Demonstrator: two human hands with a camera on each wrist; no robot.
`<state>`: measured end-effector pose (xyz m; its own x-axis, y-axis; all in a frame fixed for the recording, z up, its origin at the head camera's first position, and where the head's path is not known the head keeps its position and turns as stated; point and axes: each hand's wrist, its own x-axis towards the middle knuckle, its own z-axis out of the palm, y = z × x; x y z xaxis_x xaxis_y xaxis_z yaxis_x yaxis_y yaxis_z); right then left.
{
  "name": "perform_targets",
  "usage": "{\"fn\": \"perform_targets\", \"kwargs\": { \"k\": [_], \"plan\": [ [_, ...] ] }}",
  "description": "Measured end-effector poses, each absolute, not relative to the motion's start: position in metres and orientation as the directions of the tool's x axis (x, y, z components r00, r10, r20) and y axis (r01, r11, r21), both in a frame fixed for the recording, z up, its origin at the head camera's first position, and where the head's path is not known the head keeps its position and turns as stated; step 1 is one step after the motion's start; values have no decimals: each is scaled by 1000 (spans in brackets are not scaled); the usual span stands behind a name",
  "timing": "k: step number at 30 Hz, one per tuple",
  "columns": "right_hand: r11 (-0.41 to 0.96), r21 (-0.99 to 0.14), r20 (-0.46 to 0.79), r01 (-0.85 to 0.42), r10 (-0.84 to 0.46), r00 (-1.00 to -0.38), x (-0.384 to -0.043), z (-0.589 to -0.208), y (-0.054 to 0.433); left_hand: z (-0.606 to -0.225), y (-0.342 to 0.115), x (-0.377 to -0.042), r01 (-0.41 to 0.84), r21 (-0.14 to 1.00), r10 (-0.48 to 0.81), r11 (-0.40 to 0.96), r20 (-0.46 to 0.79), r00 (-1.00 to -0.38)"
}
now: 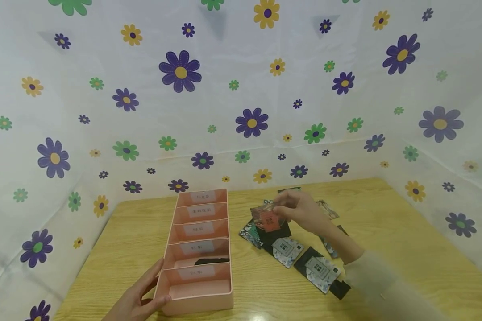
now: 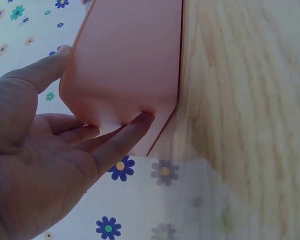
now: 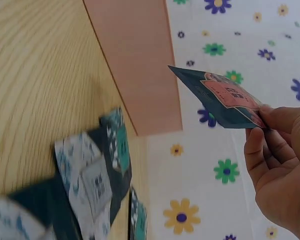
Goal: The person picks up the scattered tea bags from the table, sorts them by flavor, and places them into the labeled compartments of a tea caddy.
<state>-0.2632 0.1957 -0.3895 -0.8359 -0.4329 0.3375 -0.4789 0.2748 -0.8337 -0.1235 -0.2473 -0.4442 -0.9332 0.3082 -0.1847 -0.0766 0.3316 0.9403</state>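
My right hand (image 1: 299,210) pinches a tea sachet (image 1: 271,221) by its edge, between thumb and fingertips. The sachet is dark with a red label, held above other sachets in the head view. In the right wrist view it juts out from the right hand (image 3: 285,160), its red label (image 3: 232,94) showing. My left hand (image 1: 138,292) holds the near left corner of a pink divided box (image 1: 197,303), thumb at the front and fingers along the side. In the left wrist view the fingers of the left hand (image 2: 55,150) press the box's outer walls (image 2: 125,60).
The box has several labelled compartments; a dark sachet (image 1: 212,261) lies in the second nearest. Right of the box, several sachets lie scattered, including a blue-white one (image 1: 283,250) and another (image 1: 318,269) nearer me. A flowered cloth (image 1: 225,98) hangs around the wooden table (image 1: 273,298).
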Motion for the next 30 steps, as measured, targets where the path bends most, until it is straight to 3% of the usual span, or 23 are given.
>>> {"fn": "perform_targets", "kwargs": {
  "k": [14, 20, 30],
  "plan": [
    [95, -767, 538, -635, -445, -716, -239, -378, 106, -444, -249, -125, -74, 941, 322, 331, -186, -928],
    [114, -670, 629, -734, -438, -642, -231, -384, 83, -443, -247, -125, -102, 933, 288, 345, -209, -934],
    [120, -611, 653, -782, -481, -584, -220, -400, 69, -443, -243, -124, -96, 933, 258, 346, -193, -947]
  ]
}}
